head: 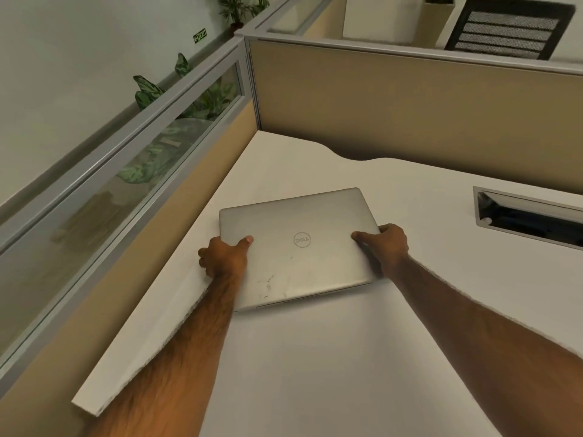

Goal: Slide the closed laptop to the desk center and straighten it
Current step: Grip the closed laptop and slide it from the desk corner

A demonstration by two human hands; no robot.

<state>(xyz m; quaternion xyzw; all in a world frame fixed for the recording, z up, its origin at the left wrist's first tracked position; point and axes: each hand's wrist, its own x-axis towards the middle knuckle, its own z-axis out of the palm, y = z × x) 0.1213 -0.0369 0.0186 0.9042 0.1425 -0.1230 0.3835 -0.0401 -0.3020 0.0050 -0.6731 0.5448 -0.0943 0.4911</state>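
A closed silver laptop (299,247) with a round logo on its lid lies on the white desk (347,357), near the desk's left side and turned slightly askew. My left hand (224,257) grips its left edge, thumb on the lid, fingers curled under the side. My right hand (385,244) grips the right edge the same way, thumb resting on the lid. The lid shows scuffs near its front left corner.
Beige partition walls (394,99) with a glass strip (104,200) enclose the desk at the left and back. A cable tray opening (530,216) is cut into the desk at the right. Plants stand behind the glass; a black chair back (508,26) shows beyond the rear partition.
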